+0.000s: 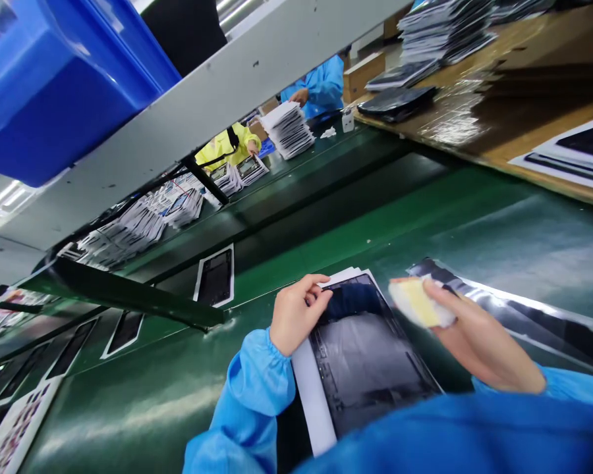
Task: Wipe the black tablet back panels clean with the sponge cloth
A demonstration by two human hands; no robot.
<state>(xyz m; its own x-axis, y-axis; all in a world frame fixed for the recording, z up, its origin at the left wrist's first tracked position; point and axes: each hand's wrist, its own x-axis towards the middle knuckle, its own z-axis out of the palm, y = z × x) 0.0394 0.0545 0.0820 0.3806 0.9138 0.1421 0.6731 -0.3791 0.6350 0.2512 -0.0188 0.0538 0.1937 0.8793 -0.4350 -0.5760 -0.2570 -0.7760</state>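
Note:
A flat black panel [370, 355], like a tablet screen, lies on white sheets [313, 401] in front of me, its near end hidden by my blue sleeve. My left hand [299, 309] is at the panel's far left corner, thumb and forefinger pinched together; whatever is between them is too small to make out. To the right of the panel, my right hand [457, 316] grips a soft white and yellow pad [420, 301], held apart from the panel. Beneath and beyond that hand, a strip of shiny clear and black film [524, 309] lies on the green surface.
Black panels on white sheets [215, 276] lie along the green belt [178, 388] at left. A slanted green bar [128, 296] and grey beam [178, 118] cross above, with a blue bin [79, 92]. Stacks [289, 131] and two people are farther off; a brown board [474, 125] is at right.

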